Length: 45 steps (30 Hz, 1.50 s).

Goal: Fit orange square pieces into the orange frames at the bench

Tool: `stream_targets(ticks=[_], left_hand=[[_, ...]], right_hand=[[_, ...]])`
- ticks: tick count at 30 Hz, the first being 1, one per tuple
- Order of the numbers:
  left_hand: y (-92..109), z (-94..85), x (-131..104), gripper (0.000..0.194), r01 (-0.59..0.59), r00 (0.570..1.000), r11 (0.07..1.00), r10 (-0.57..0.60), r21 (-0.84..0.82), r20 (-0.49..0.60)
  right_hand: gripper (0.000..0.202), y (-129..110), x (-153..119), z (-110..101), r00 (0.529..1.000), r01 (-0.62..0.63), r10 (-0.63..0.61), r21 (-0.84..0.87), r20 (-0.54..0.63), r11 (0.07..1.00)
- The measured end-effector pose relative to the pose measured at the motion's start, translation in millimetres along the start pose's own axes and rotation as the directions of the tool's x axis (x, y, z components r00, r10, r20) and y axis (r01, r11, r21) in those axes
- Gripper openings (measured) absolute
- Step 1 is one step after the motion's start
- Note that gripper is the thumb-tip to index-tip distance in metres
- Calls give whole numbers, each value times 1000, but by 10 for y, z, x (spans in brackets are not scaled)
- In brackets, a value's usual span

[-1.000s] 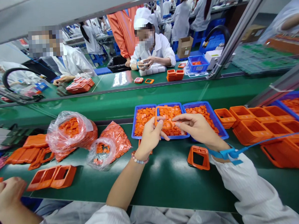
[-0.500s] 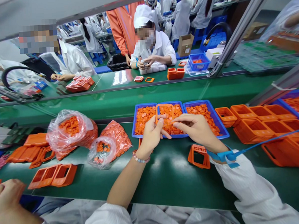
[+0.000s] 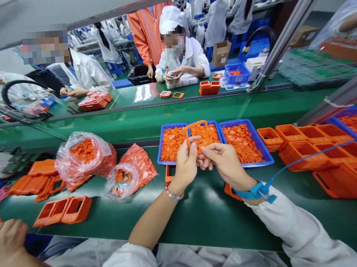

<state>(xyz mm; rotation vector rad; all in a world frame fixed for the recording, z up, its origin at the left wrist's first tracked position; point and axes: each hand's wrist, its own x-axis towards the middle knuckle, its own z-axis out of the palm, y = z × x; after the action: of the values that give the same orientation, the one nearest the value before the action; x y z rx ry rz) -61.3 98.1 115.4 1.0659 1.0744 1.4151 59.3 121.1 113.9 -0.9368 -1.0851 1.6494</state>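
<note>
An orange frame [image 3: 207, 129] stands upright above the blue trays, its lower end between my two hands. My left hand [image 3: 186, 161] grips its lower left side between thumb and fingers. On the lower right part of the same frame, my right hand [image 3: 223, 160] presses with closed fingertips; whether a small piece is between them is hidden. Behind the hands, three blue trays [image 3: 269, 159] hold small orange pieces [image 3: 241, 140]. One orange frame [image 3: 170, 173] lies partly under my left hand, and another [image 3: 233, 191] is mostly covered by my right wrist.
Stacked orange frames [image 3: 305, 152] fill the right side. Plastic bags of orange pieces [image 3: 84, 156] [image 3: 139, 163] and a row of frames [image 3: 63, 210] lie left. A neighbour's hand [image 3: 7, 242] is at lower left. A blue wrist cord [image 3: 311, 156] runs right.
My right hand has moved left and down, closer to my left hand, and now touches the frame's lower part. My left hand has shifted slightly right, and the frame has tilted a little.
</note>
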Motion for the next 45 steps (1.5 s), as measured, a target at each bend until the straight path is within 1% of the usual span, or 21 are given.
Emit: stream_targets(ticks=[6,12,15,16,18,20,22,24,27,29,30,33,35,36,38,39,40,41,42,43,45], left_hand=[[-10,19,-18,50,-34,999,999,35,-25,35],[16,36,-46,44,-65,998,998,64,22,26],[15,28,-53,44,-68,997,996,67,54,24],[14,20,-51,44,-61,998,996,60,71,27],[13,-3,-42,44,-52,998,992,50,113,28],[13,-28,-33,44,-55,998,987,53,152,19],[11,-45,-30,43,-67,998,982,67,178,9],[-1,-47,-41,41,-89,996,975,90,203,5],[-39,-25,-74,38,-128,991,965,130,230,4],[-68,-6,-96,37,-134,991,967,135,215,11],[-79,0,-102,38,-131,991,971,131,202,16],[-88,-1,-102,37,-122,993,974,118,193,28],[-77,-14,-90,35,-124,992,970,122,211,25],[-70,-21,-82,34,-126,992,967,125,223,19],[-62,-29,-67,33,-125,992,962,129,242,-2],[-62,-29,-59,33,-119,992,963,126,243,-12],[-63,-28,-51,33,-112,993,966,120,231,-21],[-64,-25,-44,34,-101,994,972,109,210,-28],[-65,-23,-36,35,-84,995,979,92,184,-32],[-63,-21,-29,36,-65,997,985,71,158,-34],[-53,-20,-18,38,-30,999,993,35,115,-38]], right_hand=[[38,1,-15,-18,1000,-1,1,25,9,1000],[37,12,-11,-29,1000,14,-14,19,25,1000],[35,11,-19,-37,1000,29,-29,-15,2,999],[33,4,-25,-44,998,53,-53,-53,-13,997],[27,-22,-41,-64,987,140,-151,-174,-48,975],[21,-61,-56,-88,961,239,-271,-310,-63,920],[17,-93,-63,-104,942,277,-327,-378,-73,883],[18,-101,-64,-97,953,244,-290,-339,-92,909],[24,-58,-72,-35,983,132,-149,-146,-109,980],[28,-12,-85,17,992,74,-78,-44,-96,996],[30,9,-92,37,994,59,-60,-21,-90,998],[31,51,-94,53,995,70,-72,-47,-63,996],[33,61,-78,31,992,107,-114,-130,-49,986],[33,64,-68,16,986,137,-151,-183,-65,973],[30,71,-50,-15,951,224,-277,-310,-139,924],[27,75,-44,-31,917,281,-364,-388,-161,878],[22,79,-38,-48,875,345,-460,-469,-153,813],[17,83,-32,-68,827,414,-551,-544,-110,730],[12,87,-24,-91,779,480,-625,-605,-39,635],[10,89,-13,-119,733,542,-679,-647,50,537],[16,88,17,-181,647,641,-728,-677,224,361]])
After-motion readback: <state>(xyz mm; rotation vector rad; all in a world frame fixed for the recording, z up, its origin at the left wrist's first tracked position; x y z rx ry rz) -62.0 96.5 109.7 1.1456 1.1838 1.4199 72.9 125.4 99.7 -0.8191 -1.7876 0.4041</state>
